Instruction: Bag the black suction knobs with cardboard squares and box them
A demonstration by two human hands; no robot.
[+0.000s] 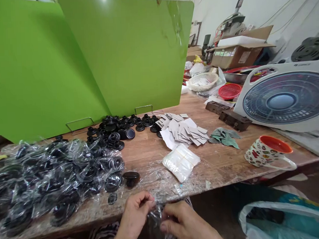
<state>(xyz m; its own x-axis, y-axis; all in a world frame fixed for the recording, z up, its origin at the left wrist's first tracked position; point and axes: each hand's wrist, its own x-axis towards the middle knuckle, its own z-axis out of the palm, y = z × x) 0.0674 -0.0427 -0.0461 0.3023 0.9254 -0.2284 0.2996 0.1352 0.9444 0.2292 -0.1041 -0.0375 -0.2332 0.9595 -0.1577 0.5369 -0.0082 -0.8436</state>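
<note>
My left hand [135, 214] and my right hand [181, 222] meet at the table's front edge, both pinched on a small clear plastic bag [156, 214] held between them. What is inside the bag is hard to make out. One loose black knob [130, 178] sits on the wood just above my left hand. A heap of bagged black knobs [46, 180] fills the table's left side. More unbagged black knobs [122, 126] lie farther back. A bundle of empty clear bags [181, 161] and a pile of small cardboard cards [183, 129] lie in the middle.
Green divider panels [93, 55] stand along the back. A white fan [285, 98] lies at the right, with a patterned mug [268, 152] near the table edge. A green rag [225, 136], two dark blocks [235, 119], baskets [202, 81] and cardboard boxes [238, 52] lie beyond.
</note>
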